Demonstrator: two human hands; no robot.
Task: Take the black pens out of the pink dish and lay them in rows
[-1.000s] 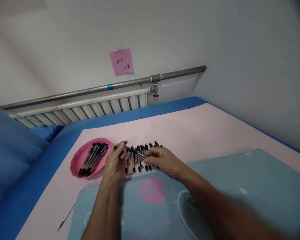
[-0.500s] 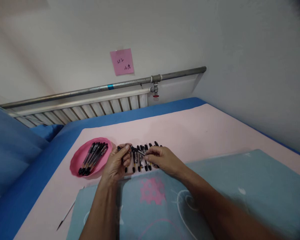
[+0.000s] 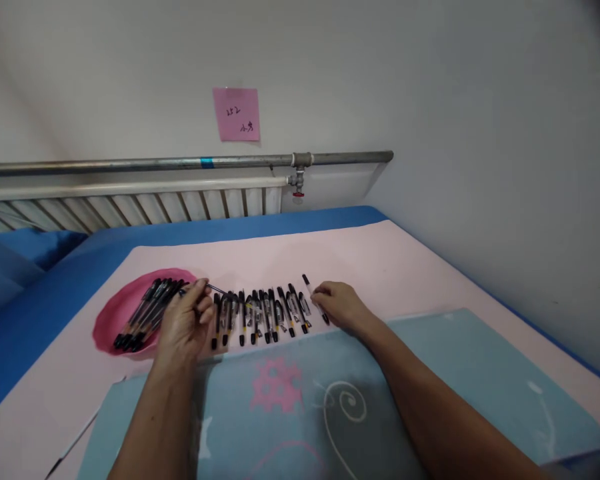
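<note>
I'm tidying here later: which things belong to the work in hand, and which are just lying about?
Seemingly in the work:
- thin dark rod in the left hand
- pen at the right hand's fingers
- row of pens
- pink bowl with pens

Seemingly just about:
- slim white stick, lower left
- pink note

I'm leaning home or dorm room here, though nothing's really settling which. A white radiator (image 3: 191, 204) is running along the painted wall (image 3: 480, 133), with a bare metal pipe (image 3: 150, 164) sitting just above it. A pink note (image 3: 237, 115) with handwriting is hanging higher up. Blue fabric (image 3: 330, 220) is showing around a pale pink mat (image 3: 220, 260), and a doodle-print cloth (image 3: 237, 413) is lying up front.
</note>
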